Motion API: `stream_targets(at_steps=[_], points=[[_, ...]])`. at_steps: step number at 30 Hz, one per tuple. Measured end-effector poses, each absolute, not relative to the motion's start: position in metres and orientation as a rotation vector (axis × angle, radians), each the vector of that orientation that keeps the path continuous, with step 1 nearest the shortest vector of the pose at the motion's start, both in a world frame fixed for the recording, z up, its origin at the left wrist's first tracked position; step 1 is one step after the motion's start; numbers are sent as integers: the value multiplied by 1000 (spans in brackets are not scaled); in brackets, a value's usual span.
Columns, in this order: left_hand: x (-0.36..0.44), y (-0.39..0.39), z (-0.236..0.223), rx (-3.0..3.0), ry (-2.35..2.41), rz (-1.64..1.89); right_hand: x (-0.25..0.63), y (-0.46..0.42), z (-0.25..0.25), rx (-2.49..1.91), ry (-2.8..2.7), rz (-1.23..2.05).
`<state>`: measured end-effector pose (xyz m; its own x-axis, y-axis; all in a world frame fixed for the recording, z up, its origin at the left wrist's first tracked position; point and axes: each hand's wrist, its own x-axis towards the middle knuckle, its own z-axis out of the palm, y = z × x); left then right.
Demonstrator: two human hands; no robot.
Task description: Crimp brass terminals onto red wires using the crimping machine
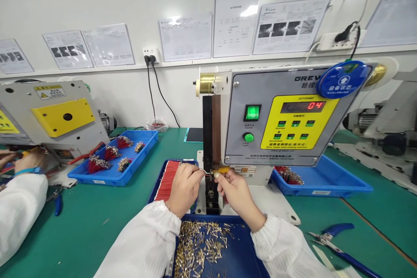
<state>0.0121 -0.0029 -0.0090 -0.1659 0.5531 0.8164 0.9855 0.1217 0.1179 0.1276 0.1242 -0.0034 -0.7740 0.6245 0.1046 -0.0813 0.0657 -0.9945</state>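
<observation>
My left hand [185,186] is closed in a pinch on a thin silvery lead [204,171], which points at the black crimping head [211,156] of the machine. Opposite it, my right hand [236,189] pinches at the same spot, thumb against forefinger. A tapered yellow piece [222,169] lies along the right forefinger; whether it is a finger cover or a handle I cannot tell. What sits between the right fingertips is too small to make out. Beneath both hands stands a dark blue tray [243,249] with many loose brass-coloured pins [203,245].
Red wires [167,178] fill a tray behind my left hand. Blue trays with bundled wires stand left [130,169] and right [322,182]. Blue-handled cutters [329,239] lie at right. At far left, a co-worker's hand [31,160] works at another machine [65,117].
</observation>
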Motion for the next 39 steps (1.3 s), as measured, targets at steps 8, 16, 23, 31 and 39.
stream_targets(at_steps=[8, 16, 23, 31, 39], points=[[12, -3, -10, -1495, -1782, -920, 128, 125, -4, -526, -1826, 1748], [13, -3, -8, -1481, -1800, -896, 126, 126, -7, -501, -1837, 1717], [12, -4, -8, -1442, -1822, -880, 122, 124, -21, -480, -1855, 1538], [11, -3, -10, -1458, -1826, -863, 124, 120, -18, -480, -1905, 1433], [11, -3, -10, -1469, -1812, -862, 124, 120, -16, -506, -1898, 1442]])
